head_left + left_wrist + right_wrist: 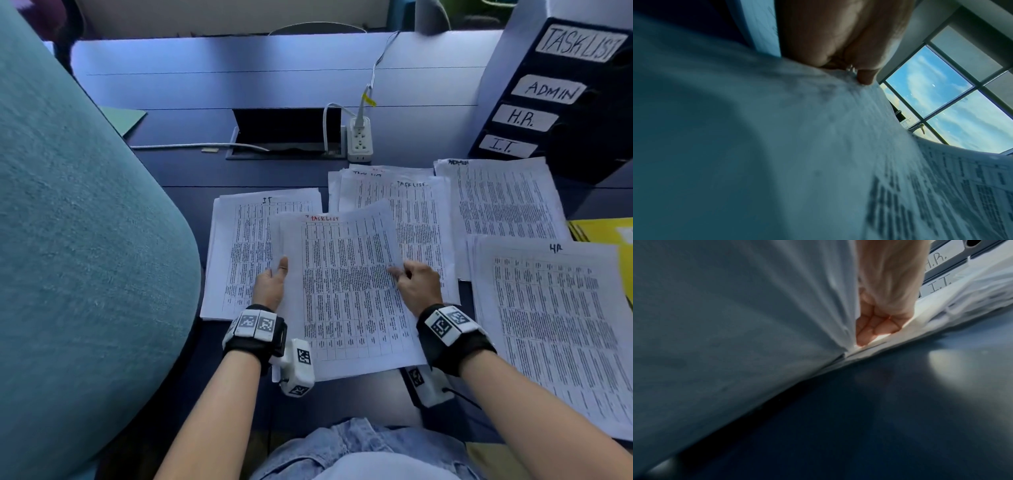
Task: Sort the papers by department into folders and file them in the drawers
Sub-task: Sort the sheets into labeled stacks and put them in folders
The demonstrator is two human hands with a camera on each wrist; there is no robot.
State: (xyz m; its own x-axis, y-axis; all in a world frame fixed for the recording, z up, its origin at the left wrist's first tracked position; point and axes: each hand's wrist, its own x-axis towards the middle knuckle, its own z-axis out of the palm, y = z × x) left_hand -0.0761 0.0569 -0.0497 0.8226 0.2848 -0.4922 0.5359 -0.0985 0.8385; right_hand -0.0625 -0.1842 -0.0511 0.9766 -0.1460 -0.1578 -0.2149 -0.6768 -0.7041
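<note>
I hold a small stack of printed sheets headed TASKLIST (349, 284) above the desk's near edge. My left hand (274, 284) grips its left edge, thumb on top. My right hand (416, 284) pinches its right edge, fingers curled beneath (873, 329). Under and around it lie sorted piles: IT (239, 246) at left, another TASKLIST pile (418, 212) behind, an ADMIN pile (507, 202) and an HR pile (555, 325) at right. A dark drawer unit (561, 102) labelled TASKLIST, ADMIN, H.R., I.T. stands at the back right. The sheet fills the left wrist view (777, 146).
A teal chair back (78, 240) fills the left side. A white power strip (359, 140) and cables sit by the desk's open cable hatch (284, 137). Yellow folders (603, 231) lie at the right edge, a green one (123, 118) at the far left.
</note>
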